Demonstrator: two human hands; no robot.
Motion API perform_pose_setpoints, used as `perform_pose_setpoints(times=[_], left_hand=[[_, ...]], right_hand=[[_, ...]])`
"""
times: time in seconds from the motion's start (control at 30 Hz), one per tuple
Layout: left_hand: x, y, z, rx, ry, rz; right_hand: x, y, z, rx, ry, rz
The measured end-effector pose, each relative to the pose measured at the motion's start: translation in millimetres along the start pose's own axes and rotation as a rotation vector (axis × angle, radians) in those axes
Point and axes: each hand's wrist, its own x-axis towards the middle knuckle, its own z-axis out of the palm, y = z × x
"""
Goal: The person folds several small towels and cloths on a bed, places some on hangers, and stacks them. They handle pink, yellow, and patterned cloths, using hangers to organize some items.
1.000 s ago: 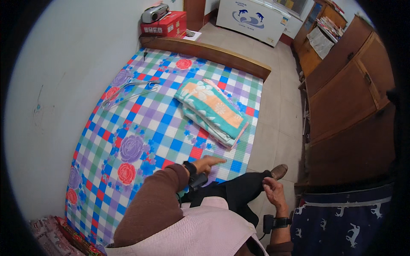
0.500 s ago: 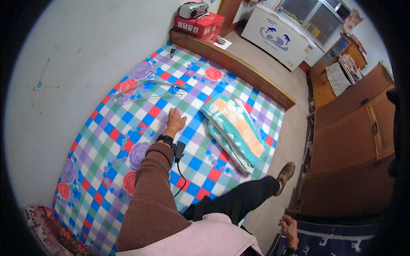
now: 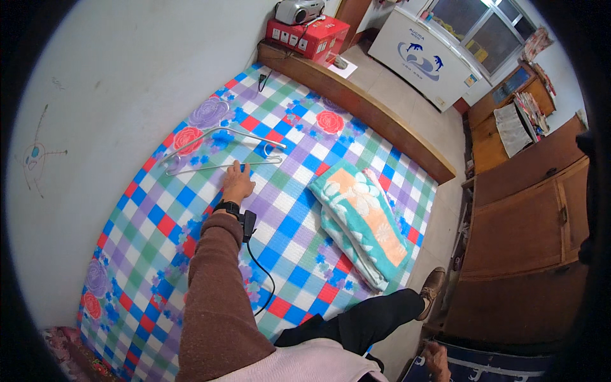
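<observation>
My left hand point(image 3: 238, 183) reaches over the bed with its fingers apart. Its fingertips are at the lower bar of a pale clothes hanger point(image 3: 205, 169), lying flat on the checked, flowered bed cover point(image 3: 191, 219); whether one or two hangers lie there I cannot tell. A black watch and a black corded device point(image 3: 249, 224) are strapped to that wrist. To the right of this hand, a folded teal, peach and white blanket point(image 3: 359, 219) rests on the bed. Down at the lower right hangs my right hand point(image 3: 436, 361), its fingers loosely bent and holding nothing visible.
A wooden board point(image 3: 363, 105) bounds the bed's far end. Beyond its left end, a silver radio point(image 3: 299, 11) stands on a red box point(image 3: 309, 37). A white chest freezer point(image 3: 417, 57) stands farther back. Wooden cabinets point(image 3: 519, 216) line the right side, across a tiled floor strip.
My left hand has moved forward and left to the hanger's lower bar. My right hand has dropped lower in view. The view has shifted slightly, while the blanket stays put on the bed.
</observation>
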Motion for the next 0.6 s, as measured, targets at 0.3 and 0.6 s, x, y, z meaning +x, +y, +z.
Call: perform_pose_setpoints(times=[0.3, 0.6], left_hand=[[-179, 33, 51, 0.002, 0.202, 0.459], [-205, 48, 80, -0.003, 0.188, 0.512]], right_hand=[[86, -182, 14, -0.145, -0.038, -0.653], [201, -262, 98, -0.598, 0.118, -0.558]])
